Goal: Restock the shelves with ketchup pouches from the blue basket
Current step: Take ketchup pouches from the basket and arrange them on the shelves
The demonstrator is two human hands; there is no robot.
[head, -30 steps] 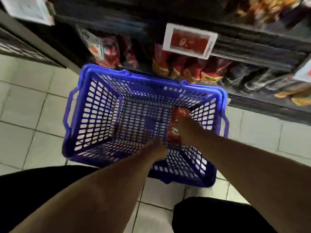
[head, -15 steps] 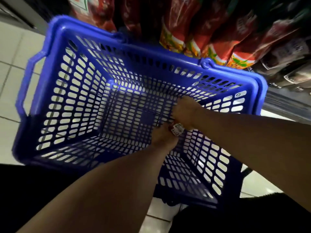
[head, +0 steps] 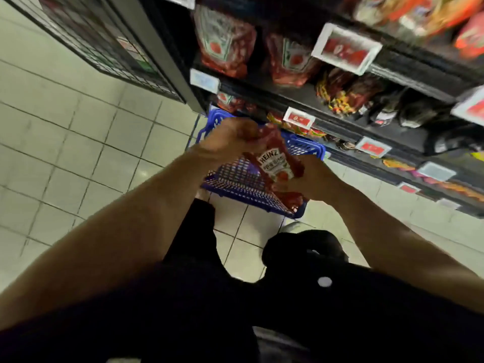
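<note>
A red Heinz ketchup pouch (head: 275, 163) is held up above the blue basket (head: 301, 146), label facing me. My left hand (head: 230, 142) grips its top end. My right hand (head: 311, 179) holds its lower end, and a second red pouch (head: 290, 199) shows just under that hand. The basket stands on the floor against the bottom of the shelves, mostly hidden behind my hands. More ketchup pouches (head: 225, 40) stand on a dark shelf above and to the right.
Dark shelving (head: 379, 121) with white and red price tags (head: 345, 48) runs along the right, holding other packets. A wire-mesh rack (head: 104, 45) stands at the upper left. Pale floor tiles (head: 65, 140) spread to the left. My dark clothing fills the bottom.
Both hands have come up out of the basket with the ketchup pouch, and my view has risen from the basket's inside toward the shelves.
</note>
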